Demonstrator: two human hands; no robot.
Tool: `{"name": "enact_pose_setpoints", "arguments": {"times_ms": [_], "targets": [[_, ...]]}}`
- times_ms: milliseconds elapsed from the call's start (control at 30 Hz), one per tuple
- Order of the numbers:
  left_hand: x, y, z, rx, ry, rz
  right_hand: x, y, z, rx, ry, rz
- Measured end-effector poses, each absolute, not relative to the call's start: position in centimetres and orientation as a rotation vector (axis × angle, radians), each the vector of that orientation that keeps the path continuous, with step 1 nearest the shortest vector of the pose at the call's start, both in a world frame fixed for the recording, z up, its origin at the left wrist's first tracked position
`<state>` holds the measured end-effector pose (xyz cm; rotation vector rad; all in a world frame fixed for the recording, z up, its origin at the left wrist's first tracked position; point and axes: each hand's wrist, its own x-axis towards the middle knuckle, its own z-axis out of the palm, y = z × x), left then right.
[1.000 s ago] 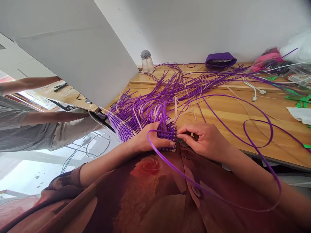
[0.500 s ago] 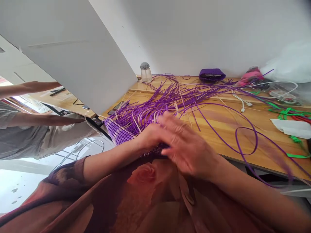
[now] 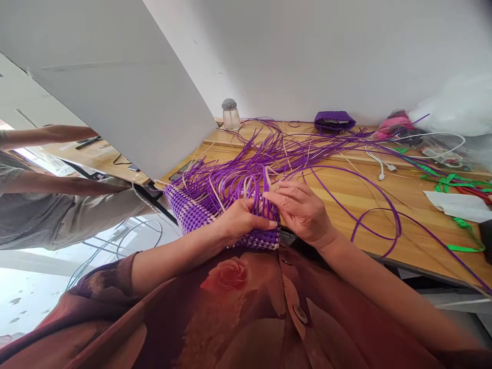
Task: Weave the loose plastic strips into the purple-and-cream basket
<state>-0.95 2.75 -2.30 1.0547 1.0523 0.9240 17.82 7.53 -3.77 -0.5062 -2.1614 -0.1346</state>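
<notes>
A purple and cream woven piece [image 3: 190, 212] lies across the table's near edge, against my body. My left hand [image 3: 242, 220] grips its upper edge, thumb on the near side and fingers behind the weave. At the right end of the piece my right hand [image 3: 303, 210] pinches a strand between thumb and forefinger. Many loose purple and cream strands [image 3: 265, 148] fan out from the weave over the wooden table [image 3: 338, 189].
A bottle with a grey lid [image 3: 230, 115] and a small purple woven pouch [image 3: 334, 121] stand by the wall. White cables [image 3: 380, 166], green strips [image 3: 449, 182] and white paper [image 3: 457, 205] lie at the right. Another person's trousers [image 3: 100, 205] show at the left.
My right hand, blurred over my left hand before, has moved right and down to the end of the weave and closed on a strand. The long purple loop at the right has shifted.
</notes>
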Motion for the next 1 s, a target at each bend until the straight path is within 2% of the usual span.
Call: {"name": "enact_pose_setpoints", "arguments": {"times_ms": [300,400,467,567,700,767,833,1000], "targets": [[-0.5,2.2,-2.0,1.131,1.125,0.966,18.3,8.3,-3.0,-0.374,-2.136,-0.328],[-0.4,2.1,-1.9,1.118,1.139,0.974,18.2,7.2,-2.7,-0.467,-2.088,-0.286],[-0.3,2.1,-2.0,1.103,1.119,0.984,18.0,6.2,-2.3,-0.638,-2.126,-0.105],[-0.3,2.1,-2.2,1.080,1.083,0.986,17.7,4.9,-1.6,-0.839,-2.153,0.346],[-0.4,2.2,-2.4,1.097,1.078,0.984,17.8,5.2,-1.1,-0.880,-2.015,1.070],[-0.4,2.3,-2.4,1.129,1.094,0.992,17.8,5.8,-1.2,-0.885,-1.937,1.275],[-0.4,2.3,-2.3,1.124,1.102,0.997,17.8,5.9,-1.2,-0.923,-1.874,1.226],[-0.4,2.2,-2.1,1.091,1.122,0.990,18.0,3.8,-0.3,-0.907,-1.811,0.740]]}}
